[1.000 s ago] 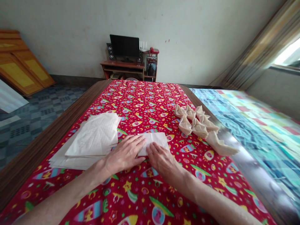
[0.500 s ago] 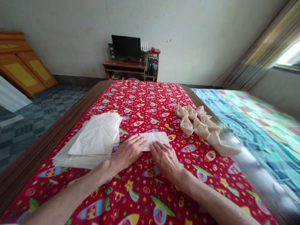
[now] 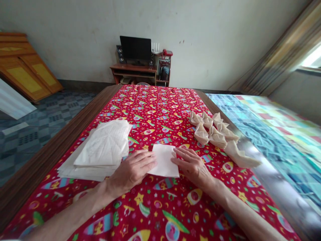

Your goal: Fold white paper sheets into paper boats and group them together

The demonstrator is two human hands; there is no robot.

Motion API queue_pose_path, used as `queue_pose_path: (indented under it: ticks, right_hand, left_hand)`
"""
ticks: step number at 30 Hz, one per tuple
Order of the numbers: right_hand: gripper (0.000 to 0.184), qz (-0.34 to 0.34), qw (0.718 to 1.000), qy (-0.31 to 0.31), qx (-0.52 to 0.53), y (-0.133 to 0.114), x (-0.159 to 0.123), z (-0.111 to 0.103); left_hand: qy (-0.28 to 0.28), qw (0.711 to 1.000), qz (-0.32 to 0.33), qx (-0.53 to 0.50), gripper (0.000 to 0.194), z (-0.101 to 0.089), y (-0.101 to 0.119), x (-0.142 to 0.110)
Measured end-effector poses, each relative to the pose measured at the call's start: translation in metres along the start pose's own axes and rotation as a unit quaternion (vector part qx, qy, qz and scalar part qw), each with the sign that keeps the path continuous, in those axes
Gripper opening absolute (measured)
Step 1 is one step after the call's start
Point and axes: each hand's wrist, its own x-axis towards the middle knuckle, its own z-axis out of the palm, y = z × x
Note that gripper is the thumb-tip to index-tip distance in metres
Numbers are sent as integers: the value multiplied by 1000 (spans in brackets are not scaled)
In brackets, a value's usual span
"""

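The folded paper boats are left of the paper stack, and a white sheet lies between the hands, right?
No: the head view shows the folded paper boats right of the big paper stack. The white sheet lies between the left hand and right hand.

Matt paper sits on smooth cloth over glossy varnished wood.

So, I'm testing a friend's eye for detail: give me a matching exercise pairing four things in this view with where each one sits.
Things:
1. folded paper boats
2. stack of lined paper
3. single white sheet
4. black monitor

Places:
A. on the wooden desk
B. beyond the right hand
C. beside the left hand
D. between both hands

Pairs: 1-B, 2-C, 3-D, 4-A
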Motion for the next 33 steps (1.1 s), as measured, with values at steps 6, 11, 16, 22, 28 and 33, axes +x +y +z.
queue_pose_path:
  ticks: [6,11,16,22,28,33]
  right_hand:
    - [23,-8,999,-32,-43,-13,-11,-3]
    - [23,64,997,-45,-2,-16,-14,-2]
    - [28,182,976,-55,104,-17,-9,-2]
    - [32,291,950,-67,88,-17,3,3]
    - [29,312,947,-67,30,-22,8,5]
    - [28,328,941,-78,13,-24,9,5]
  left_hand:
    - [-40,994,-57,-82,22,15,9,-7]
    - [-30,983,-115,-138,24,24,-2,-5]
    - [-17,958,-193,-211,16,28,-9,1]
    - [-28,952,-262,-155,29,34,-8,4]
    - [-82,946,-314,-17,25,31,-2,17]
    - [-100,945,-305,56,28,34,0,21]
